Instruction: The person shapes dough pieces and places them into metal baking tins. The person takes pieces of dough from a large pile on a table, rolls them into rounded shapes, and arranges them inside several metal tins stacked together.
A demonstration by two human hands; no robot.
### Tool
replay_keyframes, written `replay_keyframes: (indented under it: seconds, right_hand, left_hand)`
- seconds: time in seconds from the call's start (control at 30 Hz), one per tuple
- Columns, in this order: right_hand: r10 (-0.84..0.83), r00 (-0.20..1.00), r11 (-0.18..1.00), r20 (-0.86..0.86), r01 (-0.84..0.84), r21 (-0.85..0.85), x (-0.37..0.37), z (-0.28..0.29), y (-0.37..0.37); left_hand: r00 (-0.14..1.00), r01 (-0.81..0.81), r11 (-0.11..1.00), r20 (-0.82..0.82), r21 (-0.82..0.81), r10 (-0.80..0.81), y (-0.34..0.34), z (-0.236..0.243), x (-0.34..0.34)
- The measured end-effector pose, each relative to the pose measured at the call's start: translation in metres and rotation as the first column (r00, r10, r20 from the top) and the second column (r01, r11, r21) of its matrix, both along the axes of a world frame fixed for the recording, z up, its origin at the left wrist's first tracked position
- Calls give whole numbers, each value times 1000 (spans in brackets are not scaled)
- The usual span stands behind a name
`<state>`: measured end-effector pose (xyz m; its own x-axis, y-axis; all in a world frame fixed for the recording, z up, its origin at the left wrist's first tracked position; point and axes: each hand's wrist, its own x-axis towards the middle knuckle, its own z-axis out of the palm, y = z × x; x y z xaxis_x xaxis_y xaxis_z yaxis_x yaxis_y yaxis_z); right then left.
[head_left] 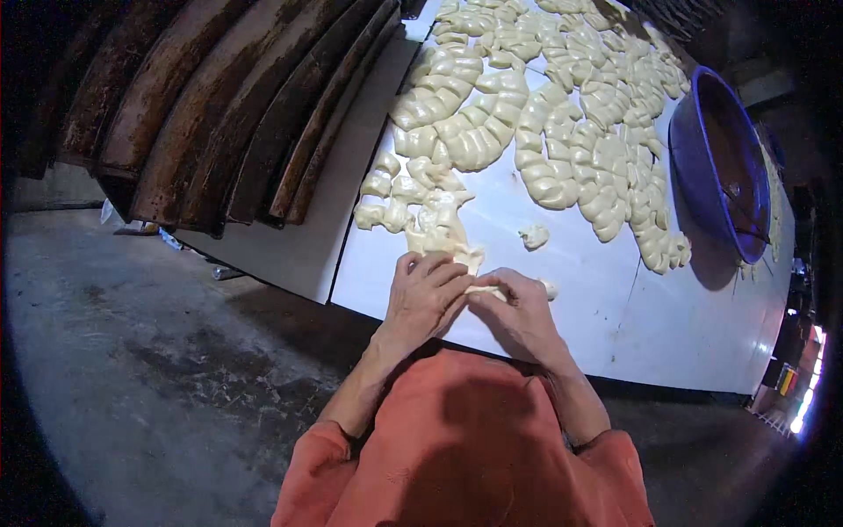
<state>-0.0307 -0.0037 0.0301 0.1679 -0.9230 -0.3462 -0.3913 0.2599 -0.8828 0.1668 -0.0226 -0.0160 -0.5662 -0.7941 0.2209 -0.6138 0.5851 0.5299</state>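
Observation:
Pale, glossy dough [439, 225] lies stretched out at the near edge of the white table. My left hand [425, 294] rests over its near end, fingers curled together and pressing on it. Beside it, my right hand [520, 309] pinches a thin flap of the same dough between thumb and fingers. The part under my left palm is hidden. A small loose lump of dough [534, 236] sits just beyond my right hand, and a smaller bit [551, 290] shows by its knuckles.
Many shaped dough pieces [479, 132] cover the far part of the white tabletop [580, 325]. A purple basin [695, 167] stands at the right. Dark, worn long wooden boards or troughs [189, 114] are lined up at the left. Concrete floor [158, 351] lies below.

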Motion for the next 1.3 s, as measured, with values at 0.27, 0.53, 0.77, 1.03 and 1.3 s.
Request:
replay_keyframes:
  seconds: [0.27, 0.53, 0.77, 1.03, 1.3]
  right_hand:
    - [-64, 478, 998, 876, 35, 53, -54, 20, 20]
    - [-547, 595, 837, 589, 375, 398, -56, 6, -1]
    - [-520, 731, 846, 442, 514, 146, -62, -6, 9]
    - [-590, 691, 750, 418, 661, -35, -99, -12, 18]
    - [-370, 134, 838, 919, 475, 268, -169, 36, 8]
  left_hand:
    - [996, -79, 996, 37, 33, 78, 14, -10, -2]
    - [979, -161, 972, -96, 171, 179, 5, 51, -38]
    - [770, 122, 592, -453, 797, 450, -6, 33, -94]
    - [727, 93, 870, -630, 485, 273, -15, 40, -165]
    - [351, 417, 818, -901, 395, 255, -8, 16, -274]
